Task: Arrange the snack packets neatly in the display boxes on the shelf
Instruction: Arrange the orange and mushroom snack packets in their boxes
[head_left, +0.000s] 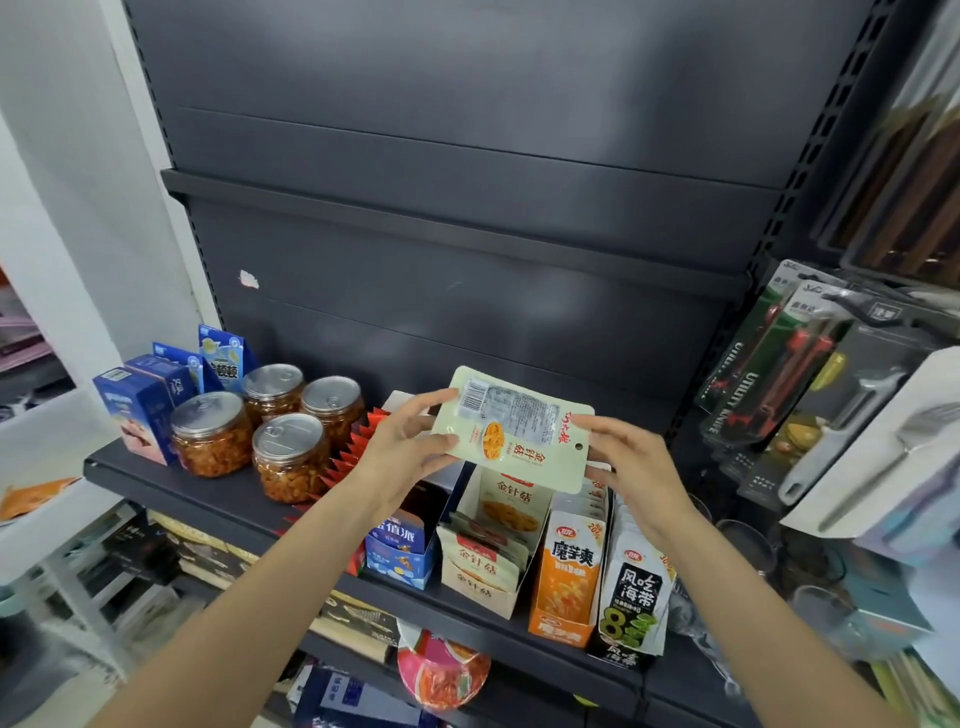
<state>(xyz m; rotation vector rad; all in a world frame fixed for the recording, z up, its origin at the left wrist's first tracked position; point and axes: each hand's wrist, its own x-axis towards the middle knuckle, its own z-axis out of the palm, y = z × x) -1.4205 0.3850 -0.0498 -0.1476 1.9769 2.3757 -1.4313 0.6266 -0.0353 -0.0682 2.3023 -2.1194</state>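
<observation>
One snack packet (511, 428), two hands (400, 441) gripping

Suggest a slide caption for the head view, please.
Both hands, left hand and right hand, hold a cream snack packet above its display box.

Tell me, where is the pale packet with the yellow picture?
In the head view, the pale packet is mid-frame, held between the left hand and right hand, just above the cream display box on the shelf.

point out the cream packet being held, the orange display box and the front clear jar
cream snack packet (511, 431), head view, middle of its printed back
orange cardboard display box (563, 608), head view, front panel
front clear plastic jar (291, 457), head view, side wall
</observation>
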